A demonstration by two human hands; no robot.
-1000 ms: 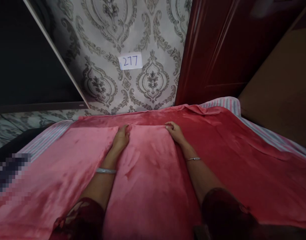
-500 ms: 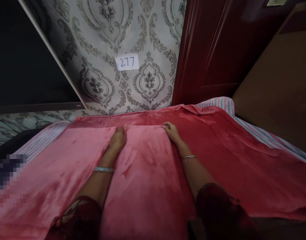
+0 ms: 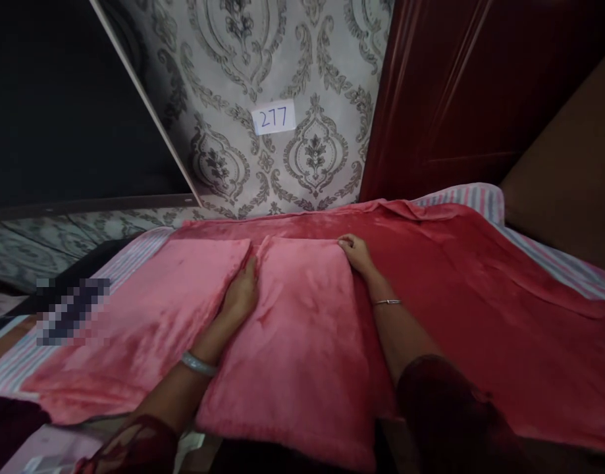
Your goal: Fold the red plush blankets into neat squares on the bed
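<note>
A pink-red plush blanket (image 3: 302,316) lies with two lighter folded panels, divided by a narrow gap, over a darker red layer. My left hand (image 3: 241,289) rests in that gap along the middle panel's left edge. Its fingers are stretched out toward the far end, the tips partly tucked against the fold. At the far right corner of the same panel, my right hand (image 3: 357,253) pinches the blanket's edge between thumb and fingers. A bangle circles each wrist.
Under the blanket a striped sheet (image 3: 480,201) shows at both sides. A dark screen (image 3: 85,112) stands at the left, before patterned wallpaper with a "277" paper label (image 3: 274,117). A dark red door (image 3: 440,99) and a brown panel (image 3: 569,145) are at the right.
My left hand has let go of the panel's far left corner and slid nearer along its edge. My right hand stays at the right corner. The view has shifted, revealing the near blanket edge.
</note>
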